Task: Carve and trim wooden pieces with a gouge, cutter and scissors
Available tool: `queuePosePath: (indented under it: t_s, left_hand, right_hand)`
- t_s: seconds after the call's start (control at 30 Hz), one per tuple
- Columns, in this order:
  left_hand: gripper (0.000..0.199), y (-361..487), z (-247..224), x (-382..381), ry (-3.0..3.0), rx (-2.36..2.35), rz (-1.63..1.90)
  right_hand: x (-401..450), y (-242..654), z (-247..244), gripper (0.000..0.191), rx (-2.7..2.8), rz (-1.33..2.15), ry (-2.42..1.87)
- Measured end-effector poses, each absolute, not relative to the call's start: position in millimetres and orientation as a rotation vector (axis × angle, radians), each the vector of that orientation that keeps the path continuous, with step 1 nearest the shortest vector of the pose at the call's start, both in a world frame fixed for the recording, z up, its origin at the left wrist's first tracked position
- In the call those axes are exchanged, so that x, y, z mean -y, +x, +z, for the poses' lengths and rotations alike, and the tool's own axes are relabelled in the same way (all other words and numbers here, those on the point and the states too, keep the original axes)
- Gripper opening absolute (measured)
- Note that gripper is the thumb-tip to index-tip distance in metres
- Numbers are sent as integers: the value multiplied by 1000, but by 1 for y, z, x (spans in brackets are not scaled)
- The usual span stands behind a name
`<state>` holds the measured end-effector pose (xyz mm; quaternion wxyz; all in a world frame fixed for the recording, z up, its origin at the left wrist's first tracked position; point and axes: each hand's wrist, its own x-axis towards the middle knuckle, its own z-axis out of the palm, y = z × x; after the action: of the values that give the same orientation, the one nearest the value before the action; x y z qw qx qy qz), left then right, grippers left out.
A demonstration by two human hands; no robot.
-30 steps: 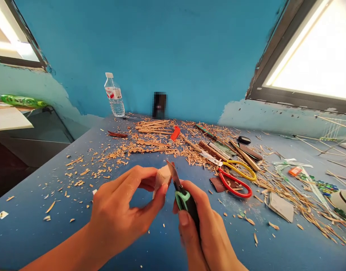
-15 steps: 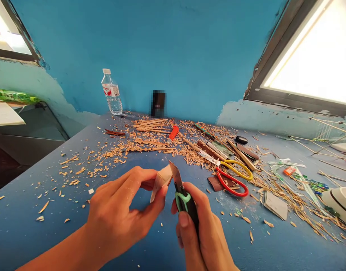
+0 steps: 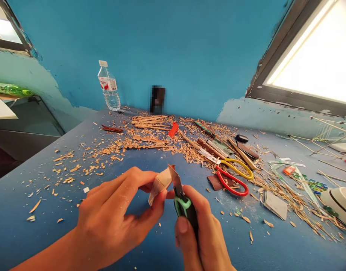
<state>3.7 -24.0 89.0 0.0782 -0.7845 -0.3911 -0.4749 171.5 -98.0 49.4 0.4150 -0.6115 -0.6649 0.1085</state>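
Between the thumb and fingers of my left hand (image 3: 119, 210) is a small pale piece of wood (image 3: 161, 183), held above the blue table. My right hand (image 3: 202, 226) is wrapped round a black and green utility knife (image 3: 186, 207). Its extended blade points up and to the left, and the upper part meets the right edge of the wooden piece. Beyond the hands, red and yellow handled scissors (image 3: 232, 175) lie on a brown scrap. A red-handled tool (image 3: 173, 130) rests among the shavings.
Wood shavings cover much of the blue table (image 3: 105, 259). A water bottle (image 3: 108, 88) stands at the back left. Sticks (image 3: 150, 122) lie at the back; a folded sandpaper-like sheet (image 3: 275, 205) and white round object (image 3: 340, 205) are at right.
The view has shifted slightly. My left hand has moved a little left with the pale piece, whose broad face shows more. The knife blade now touches its edge.
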Motion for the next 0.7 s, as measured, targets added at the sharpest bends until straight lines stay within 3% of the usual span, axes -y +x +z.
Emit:
queuePosePath:
  t_s: [0.57, 0.7]
  left_hand:
    - [2, 14, 90, 29, -2396, 996, -1321]
    - [3, 19, 90, 30, -2355, 990, -1299]
  right_hand:
    - [91, 211, 112, 27, 2024, 444, -1535]
    - [92, 222, 128, 34, 2080, 385, -1670]
